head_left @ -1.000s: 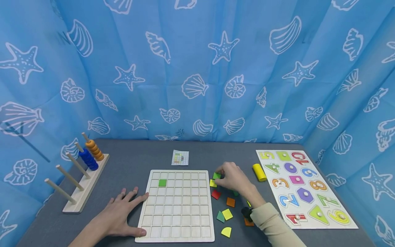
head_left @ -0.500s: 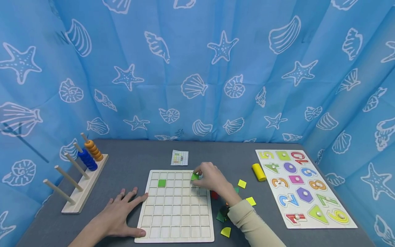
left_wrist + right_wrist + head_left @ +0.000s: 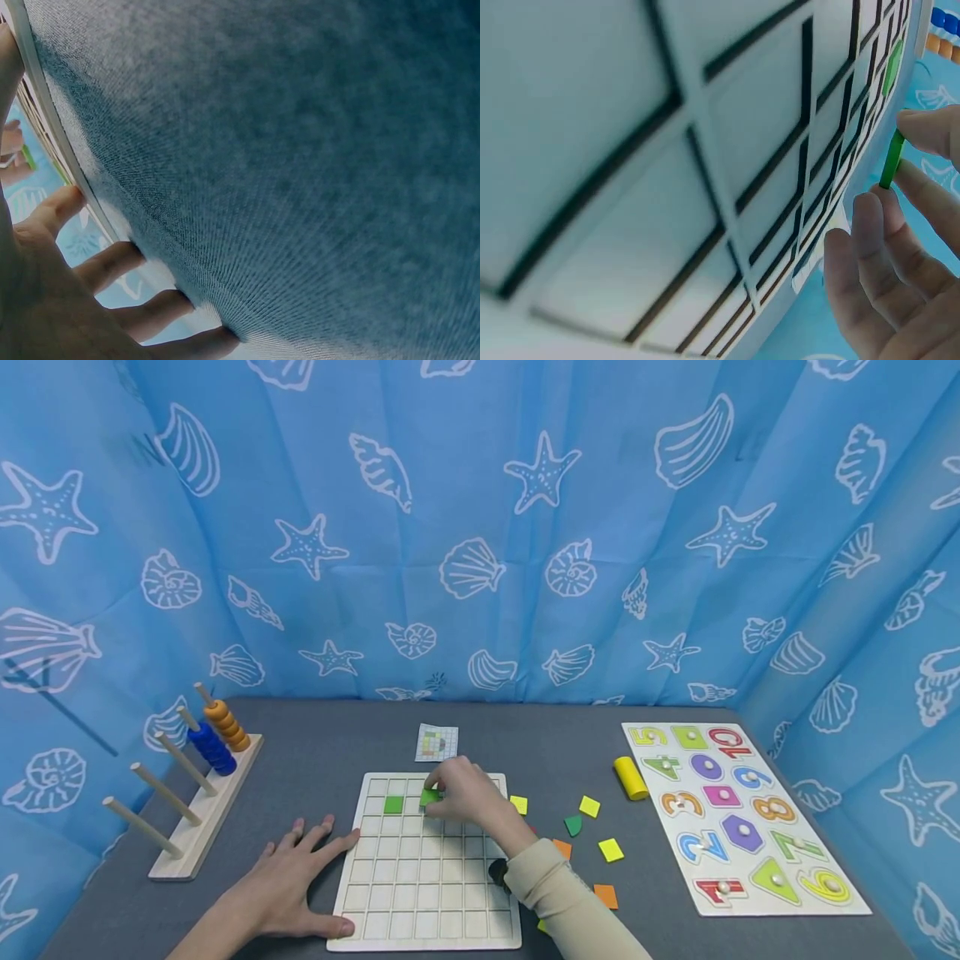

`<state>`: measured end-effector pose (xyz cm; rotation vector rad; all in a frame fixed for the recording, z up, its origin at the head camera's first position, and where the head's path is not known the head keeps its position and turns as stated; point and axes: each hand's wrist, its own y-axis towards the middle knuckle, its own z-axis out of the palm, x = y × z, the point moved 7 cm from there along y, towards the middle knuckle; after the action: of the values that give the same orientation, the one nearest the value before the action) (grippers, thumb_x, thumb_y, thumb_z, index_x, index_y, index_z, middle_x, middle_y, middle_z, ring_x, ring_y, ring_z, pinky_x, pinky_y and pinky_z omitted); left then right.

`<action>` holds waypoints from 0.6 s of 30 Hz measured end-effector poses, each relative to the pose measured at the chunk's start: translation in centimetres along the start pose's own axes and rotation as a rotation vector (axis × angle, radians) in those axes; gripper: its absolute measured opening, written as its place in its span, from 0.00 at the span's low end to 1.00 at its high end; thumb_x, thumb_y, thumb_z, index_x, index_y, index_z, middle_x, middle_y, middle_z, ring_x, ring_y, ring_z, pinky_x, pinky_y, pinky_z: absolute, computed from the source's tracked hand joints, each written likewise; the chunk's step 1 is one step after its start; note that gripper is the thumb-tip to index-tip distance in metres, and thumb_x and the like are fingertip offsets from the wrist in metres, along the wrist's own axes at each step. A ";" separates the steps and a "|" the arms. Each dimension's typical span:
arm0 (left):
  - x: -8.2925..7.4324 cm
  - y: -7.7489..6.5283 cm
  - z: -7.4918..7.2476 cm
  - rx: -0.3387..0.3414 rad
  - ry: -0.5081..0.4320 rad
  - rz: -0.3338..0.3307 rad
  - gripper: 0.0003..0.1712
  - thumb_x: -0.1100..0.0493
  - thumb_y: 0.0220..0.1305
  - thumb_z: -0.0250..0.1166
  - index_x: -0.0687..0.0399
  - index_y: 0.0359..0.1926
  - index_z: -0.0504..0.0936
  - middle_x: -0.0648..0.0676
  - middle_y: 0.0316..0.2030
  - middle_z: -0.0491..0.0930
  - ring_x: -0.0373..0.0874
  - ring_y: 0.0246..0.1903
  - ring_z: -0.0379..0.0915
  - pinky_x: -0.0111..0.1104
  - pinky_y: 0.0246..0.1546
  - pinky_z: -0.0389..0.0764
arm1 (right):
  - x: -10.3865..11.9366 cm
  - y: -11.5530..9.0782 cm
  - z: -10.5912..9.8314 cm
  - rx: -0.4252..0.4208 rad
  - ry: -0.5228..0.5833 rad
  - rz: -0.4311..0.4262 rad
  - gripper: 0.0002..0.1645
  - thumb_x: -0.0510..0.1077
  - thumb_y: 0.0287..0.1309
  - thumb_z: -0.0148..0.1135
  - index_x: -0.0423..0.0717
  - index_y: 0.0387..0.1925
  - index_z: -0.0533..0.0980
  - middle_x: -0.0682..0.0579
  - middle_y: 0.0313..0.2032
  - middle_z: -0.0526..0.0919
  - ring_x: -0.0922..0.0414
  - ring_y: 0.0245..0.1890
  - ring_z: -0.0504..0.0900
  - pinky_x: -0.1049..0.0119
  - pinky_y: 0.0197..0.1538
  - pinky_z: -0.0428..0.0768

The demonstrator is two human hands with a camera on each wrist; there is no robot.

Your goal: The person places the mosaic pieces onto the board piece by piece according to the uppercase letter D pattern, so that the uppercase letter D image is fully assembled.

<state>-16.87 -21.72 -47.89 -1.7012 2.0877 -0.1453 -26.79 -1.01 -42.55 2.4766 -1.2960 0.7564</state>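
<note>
A white grid board [image 3: 427, 877] lies on the grey table, with one green square tile [image 3: 393, 804] set in a cell near its upper left. My right hand [image 3: 467, 793] is over the board's upper part and pinches a second green square tile [image 3: 892, 159] between thumb and fingertips. That held tile stays just right of the placed one in the head view. My left hand [image 3: 296, 887] rests spread on the table, thumb and index fingertip at the board's left edge; the left wrist view shows its fingers [image 3: 161, 309] straight.
Right of the board lie loose yellow tiles [image 3: 589, 807], orange tiles [image 3: 606, 896] and a green piece [image 3: 573, 825]. A yellow cylinder [image 3: 631, 778] and a number puzzle [image 3: 701, 860] are further right. A pattern card [image 3: 437, 743] lies behind the board; a peg stand [image 3: 213, 793] is at left.
My right hand has picked up the green tile from the loose pieces and carried it left over the board, toward the placed tile. My left hand has stayed where it was.
</note>
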 end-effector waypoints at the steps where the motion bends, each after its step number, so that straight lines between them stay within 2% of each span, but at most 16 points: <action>1: 0.0 0.0 0.0 0.002 -0.001 -0.001 0.69 0.13 0.34 0.69 0.35 0.77 0.64 0.69 0.76 0.61 0.88 0.69 0.51 0.83 0.54 0.58 | 0.1 0.1 0.2 0.004 -0.008 0.001 0.14 0.40 0.53 0.75 0.42 0.43 0.89 0.46 0.41 0.91 0.53 0.43 0.89 0.63 0.43 0.86; 3: 0.0 0.0 0.0 0.001 -0.001 -0.002 0.68 0.13 0.34 0.69 0.34 0.77 0.64 0.69 0.76 0.61 0.89 0.69 0.51 0.83 0.54 0.58 | 0.3 0.4 0.6 0.010 -0.023 0.011 0.14 0.40 0.53 0.75 0.43 0.43 0.89 0.47 0.41 0.91 0.55 0.42 0.89 0.65 0.42 0.86; 5: 0.0 -0.1 0.0 -0.003 -0.001 0.007 0.69 0.13 0.34 0.69 0.35 0.77 0.64 0.69 0.76 0.61 0.89 0.68 0.51 0.83 0.54 0.58 | 0.4 0.6 0.9 0.017 -0.026 0.024 0.14 0.39 0.53 0.75 0.44 0.44 0.89 0.48 0.41 0.91 0.58 0.36 0.86 0.68 0.38 0.83; 7: 0.0 -0.1 -0.1 -0.007 0.000 0.015 0.69 0.12 0.34 0.68 0.35 0.77 0.64 0.69 0.76 0.61 0.89 0.68 0.51 0.83 0.53 0.59 | 0.7 0.7 1.2 0.021 -0.026 0.028 0.14 0.38 0.53 0.74 0.44 0.44 0.89 0.48 0.39 0.91 0.61 0.29 0.80 0.70 0.33 0.77; 10: 0.0 -0.1 0.0 -0.007 0.001 0.018 0.69 0.12 0.34 0.68 0.35 0.77 0.63 0.69 0.76 0.61 0.89 0.68 0.51 0.83 0.53 0.59 | 1.1 0.8 1.5 0.024 -0.038 0.018 0.13 0.37 0.53 0.74 0.43 0.43 0.89 0.49 0.37 0.90 0.64 0.24 0.72 0.72 0.29 0.72; 13: 0.0 0.0 0.0 -0.008 0.003 0.022 0.69 0.12 0.35 0.68 0.33 0.77 0.63 0.69 0.76 0.61 0.89 0.68 0.51 0.83 0.53 0.59 | 1.2 0.9 1.7 0.020 -0.057 0.013 0.13 0.37 0.53 0.75 0.43 0.43 0.89 0.49 0.37 0.91 0.65 0.25 0.75 0.72 0.30 0.75; 18: -0.2 -0.3 -0.2 -0.025 0.002 0.044 0.69 0.12 0.35 0.68 0.35 0.77 0.63 0.69 0.75 0.61 0.89 0.68 0.52 0.83 0.52 0.60 | 1.5 1.1 1.9 0.016 -0.071 0.010 0.14 0.38 0.55 0.75 0.43 0.45 0.89 0.48 0.40 0.91 0.59 0.34 0.87 0.69 0.35 0.82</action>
<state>-16.69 -21.63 -47.56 -1.6684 2.1356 -0.1085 -26.35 -3.52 -43.37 2.5329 -1.3324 0.6890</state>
